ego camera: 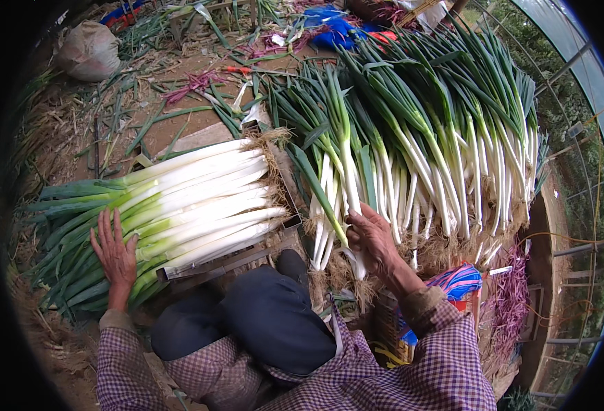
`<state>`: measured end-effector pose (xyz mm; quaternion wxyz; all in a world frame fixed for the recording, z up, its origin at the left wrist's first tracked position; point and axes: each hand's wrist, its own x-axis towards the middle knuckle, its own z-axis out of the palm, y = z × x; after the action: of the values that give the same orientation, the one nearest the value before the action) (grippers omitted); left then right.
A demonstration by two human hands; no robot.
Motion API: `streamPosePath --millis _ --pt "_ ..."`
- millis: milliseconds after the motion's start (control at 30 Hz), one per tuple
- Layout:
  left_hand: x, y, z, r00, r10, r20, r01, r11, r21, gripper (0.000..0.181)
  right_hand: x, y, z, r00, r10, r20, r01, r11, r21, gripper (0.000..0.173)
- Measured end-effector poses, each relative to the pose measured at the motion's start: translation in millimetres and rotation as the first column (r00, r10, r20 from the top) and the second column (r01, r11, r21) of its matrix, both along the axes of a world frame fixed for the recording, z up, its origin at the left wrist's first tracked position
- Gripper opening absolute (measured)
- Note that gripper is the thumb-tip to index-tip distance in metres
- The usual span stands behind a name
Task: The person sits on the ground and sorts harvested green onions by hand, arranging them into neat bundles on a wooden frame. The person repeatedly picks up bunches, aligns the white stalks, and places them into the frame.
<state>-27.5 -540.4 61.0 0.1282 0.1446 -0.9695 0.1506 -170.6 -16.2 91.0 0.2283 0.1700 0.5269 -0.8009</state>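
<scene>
A thick bundle of large green onions lies on a low metal frame, roots to the right and green leaves to the left. My left hand rests palm down on its leaves with the fingers spread. In my right hand is the lower white stalk of one green onion, its roots hanging below and its leaves pointing up. That onion has an outer leaf bent away to the left. Behind it stretches a long row of green onions, leaning with their roots toward me.
Blue and pink striped ties lie beside a wooden crate at my right. Purple strands hang farther right. Leaf scraps litter the dirt floor, with a stuffed sack at the upper left.
</scene>
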Motion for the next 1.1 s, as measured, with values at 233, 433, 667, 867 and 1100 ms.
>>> streamPosePath --millis 233,433,667,867,1100 --pt "-2 1 2 0.999 -0.021 -0.029 0.023 0.998 0.054 0.073 45 -53 84 0.891 0.421 -0.171 -0.428 0.904 0.000 0.054" --pt "1 -1 1 0.999 0.029 0.017 -0.029 0.999 0.035 0.074 3 -137 21 0.164 0.650 -0.742 -0.162 0.760 0.629 0.048" --pt "-2 -3 -6 0.993 -0.078 -0.084 0.080 0.996 0.031 0.077 9 -175 -70 -0.020 0.810 -0.586 0.028 0.586 0.809 0.038" --pt "13 -16 -11 0.991 -0.086 -0.098 0.087 0.996 0.000 0.078 3 -172 -80 -0.022 0.827 -0.561 -0.036 0.560 0.828 0.042" --pt "34 -15 12 0.995 -0.085 -0.052 0.086 0.996 0.011 0.080 1 -164 -83 -0.003 0.843 -0.538 0.130 0.534 0.836 0.039"
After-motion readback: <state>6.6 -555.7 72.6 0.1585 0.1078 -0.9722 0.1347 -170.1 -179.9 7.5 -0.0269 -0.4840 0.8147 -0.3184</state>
